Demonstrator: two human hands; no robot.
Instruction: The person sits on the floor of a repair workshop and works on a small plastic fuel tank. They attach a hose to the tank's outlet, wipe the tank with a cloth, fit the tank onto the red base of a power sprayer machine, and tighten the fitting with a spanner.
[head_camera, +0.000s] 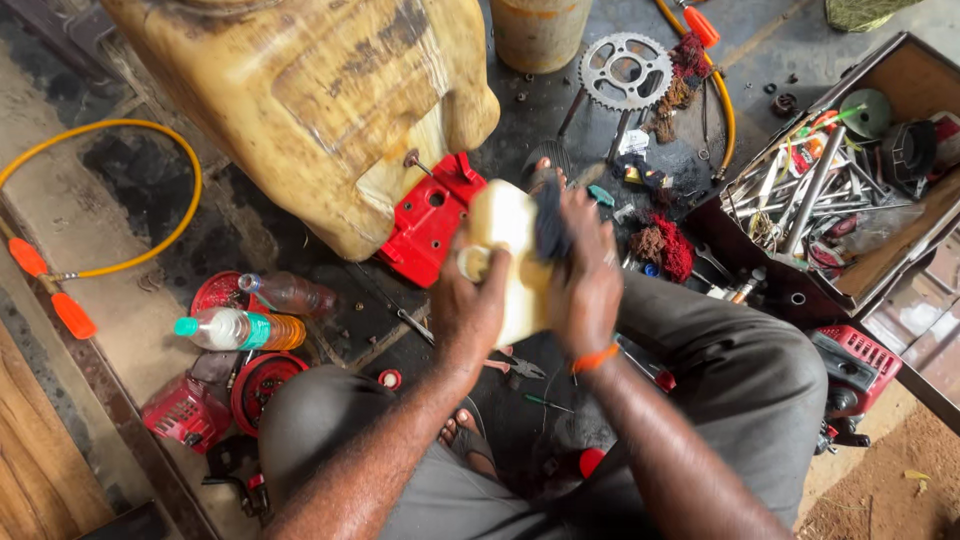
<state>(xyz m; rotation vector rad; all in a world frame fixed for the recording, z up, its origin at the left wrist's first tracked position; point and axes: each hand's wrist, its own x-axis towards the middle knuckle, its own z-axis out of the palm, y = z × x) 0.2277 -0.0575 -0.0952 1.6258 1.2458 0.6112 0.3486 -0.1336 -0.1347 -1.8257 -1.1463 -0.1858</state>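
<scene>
I am crouched over a greasy workshop floor. My left hand (468, 308) grips a small cream plastic tank (508, 250) from the left, near its round neck. My right hand (585, 275) presses a dark brush or rag (550, 222) against the tank's upper right side; it is blurred, so I cannot tell which. An orange band circles my right wrist. Both hands hold the tank above my knees.
A big yellowed jerrycan (310, 100) lies at top left over a red engine cover (430, 220). Two plastic bottles (240, 328) lie at left. A wooden box of tools (840, 190) stands at right, a chain sprocket (626, 70) above, red cotton waste (668, 245) nearby.
</scene>
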